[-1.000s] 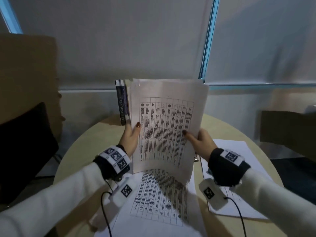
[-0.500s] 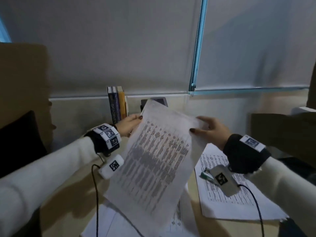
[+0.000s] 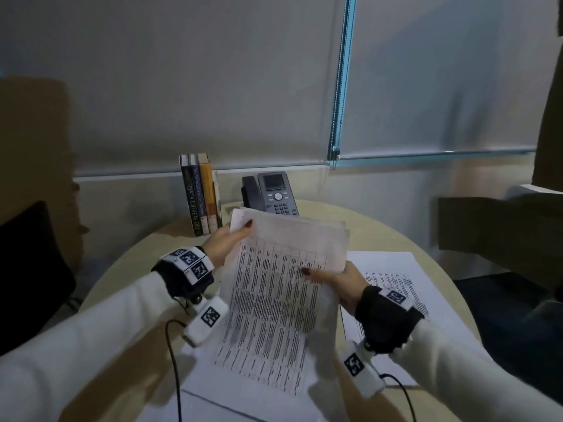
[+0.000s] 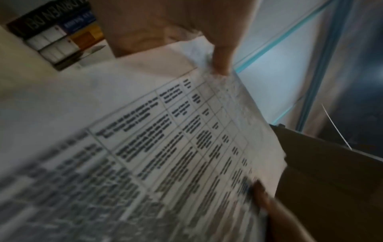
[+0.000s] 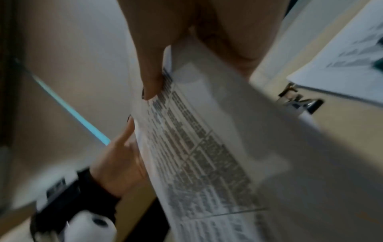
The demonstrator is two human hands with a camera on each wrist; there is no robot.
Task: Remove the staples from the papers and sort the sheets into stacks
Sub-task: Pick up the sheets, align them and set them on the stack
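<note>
Paper, thin and limp: the printed table sheets (image 3: pixel 283 287) are sagging at the centre of the head view, hanging above the worktop (image 3: pixel 396 239). I am pinching their upper left corner with my left hand (image 3: pixel 224 245), thumb on top, and their right edge with my right hand (image 3: pixel 338 283). They look light, floppy and easy to tear, so I judge opposite edges the safest hold. More sheets (image 3: pixel 396 278) are lying at the right.
</note>
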